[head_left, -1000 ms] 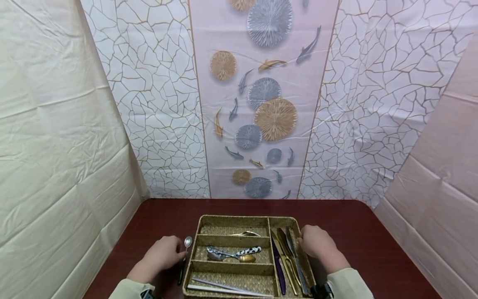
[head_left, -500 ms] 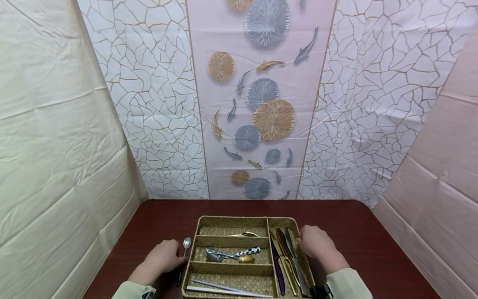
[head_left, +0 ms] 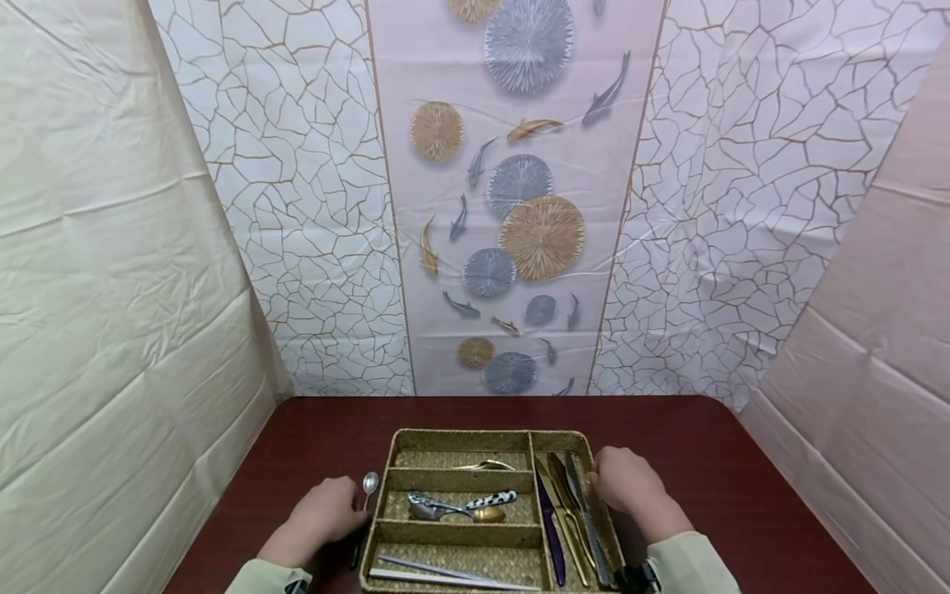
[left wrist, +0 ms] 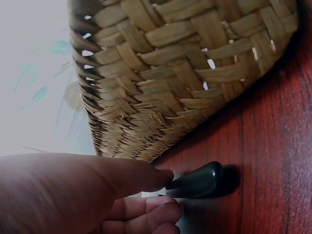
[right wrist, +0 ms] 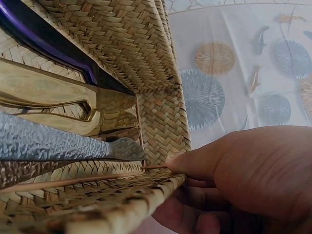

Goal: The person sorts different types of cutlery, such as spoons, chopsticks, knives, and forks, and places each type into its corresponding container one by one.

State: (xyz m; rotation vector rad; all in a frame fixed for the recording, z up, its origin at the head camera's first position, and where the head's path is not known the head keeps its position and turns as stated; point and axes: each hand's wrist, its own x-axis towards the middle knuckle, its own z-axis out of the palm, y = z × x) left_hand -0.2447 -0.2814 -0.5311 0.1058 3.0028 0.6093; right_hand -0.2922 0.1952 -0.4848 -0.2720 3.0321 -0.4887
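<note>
A small spoon (head_left: pixel 370 482) with a silver bowl and a dark handle (left wrist: pixel 199 183) lies along the tray's left side, bowl pointing away. My left hand (head_left: pixel 323 510) pinches it between thumb and fingers around the middle, partly hiding it. On the other side, my right hand (head_left: pixel 631 482) grips the right wall of the woven cutlery tray (head_left: pixel 536 528), thumb over the rim and fingers outside. Table knives, including a purple one (head_left: pixel 553 540), gold ones and a silver one with a textured handle (right wrist: pixel 53 139), fill the tray's long right compartment.
Three compartments line the tray's left part. Spoons (head_left: pixel 463 505) lie crossed in the middle one, chopsticks (head_left: pixel 454 574) in the near one, and a shiny metal utensil (head_left: pixel 486 465) in the far one. The dark red table (head_left: pixel 690 445) meets a patterned cloth wall (head_left: pixel 512 313) behind.
The left thumb and fingers have come in against the spoon and now pinch it; that hand moved slightly toward me. The right hand keeps its place on the tray's rim.
</note>
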